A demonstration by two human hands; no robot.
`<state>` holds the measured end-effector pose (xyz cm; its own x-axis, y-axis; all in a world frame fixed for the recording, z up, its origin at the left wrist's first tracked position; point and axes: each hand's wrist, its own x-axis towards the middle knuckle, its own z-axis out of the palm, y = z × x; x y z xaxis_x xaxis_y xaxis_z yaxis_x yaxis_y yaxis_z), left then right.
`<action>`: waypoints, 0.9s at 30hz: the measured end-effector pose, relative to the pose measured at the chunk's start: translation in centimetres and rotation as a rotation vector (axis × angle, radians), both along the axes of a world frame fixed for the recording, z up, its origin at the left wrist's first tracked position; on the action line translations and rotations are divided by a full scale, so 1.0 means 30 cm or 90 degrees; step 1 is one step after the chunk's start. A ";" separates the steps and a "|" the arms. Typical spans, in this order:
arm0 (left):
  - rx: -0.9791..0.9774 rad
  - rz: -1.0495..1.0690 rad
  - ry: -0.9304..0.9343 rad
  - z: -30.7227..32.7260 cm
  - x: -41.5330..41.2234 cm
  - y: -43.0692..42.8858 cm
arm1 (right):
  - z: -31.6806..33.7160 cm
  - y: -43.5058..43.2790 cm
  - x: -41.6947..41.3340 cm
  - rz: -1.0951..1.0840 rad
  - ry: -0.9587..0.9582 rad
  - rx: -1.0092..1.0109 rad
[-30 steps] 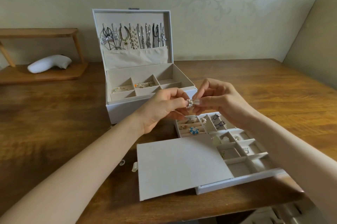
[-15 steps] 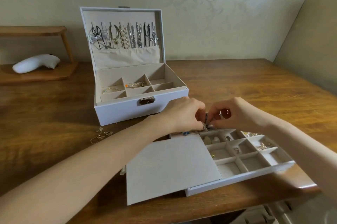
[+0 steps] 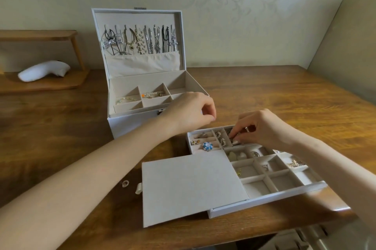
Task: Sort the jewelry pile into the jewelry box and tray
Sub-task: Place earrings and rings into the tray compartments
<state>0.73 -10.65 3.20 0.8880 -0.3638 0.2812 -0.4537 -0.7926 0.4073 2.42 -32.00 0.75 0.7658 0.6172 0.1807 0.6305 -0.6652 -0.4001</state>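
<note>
A white jewelry box (image 3: 130, 125) stands open at the back, necklaces hanging in its lid and bracelets in its front compartments. In front lies a white divided tray (image 3: 268, 198), half covered by a flat grey lid panel (image 3: 191, 186). My right hand (image 3: 258, 127) reaches into a back compartment of the tray, fingertips pinching a small dark piece there. My left hand (image 3: 191, 113) hovers above the tray's back left corner, fingers curled, holding nothing I can see. A blue flower brooch (image 3: 207, 146) and pearl earrings (image 3: 221, 139) lie in back compartments.
A small clear ring (image 3: 125, 183) lies loose on the wooden table (image 3: 61, 131) left of the tray. A wooden shelf (image 3: 40, 84) with a white object (image 3: 43, 70) stands at the far left. The table's front edge is just below the tray.
Both hands came down from in front of the box to the tray. The left hand has pulled away upward and left, while the right hand stays in the back compartment.
</note>
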 end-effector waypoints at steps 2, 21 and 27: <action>-0.034 0.018 -0.002 0.006 -0.015 0.058 | 0.001 -0.003 0.001 0.001 0.002 -0.001; 0.141 0.163 0.128 -0.008 -0.242 0.493 | 0.045 0.443 -0.098 0.165 -0.020 -0.043; 0.247 0.174 0.150 -0.075 -0.286 0.468 | 0.015 0.622 -0.114 0.223 -0.034 -0.075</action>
<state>-7.85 3.39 0.94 0.9880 -0.1471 -0.0471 -0.1402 -0.9820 0.1267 -0.99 -13.35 1.19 0.4954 0.8593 0.1274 0.8462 -0.4443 -0.2941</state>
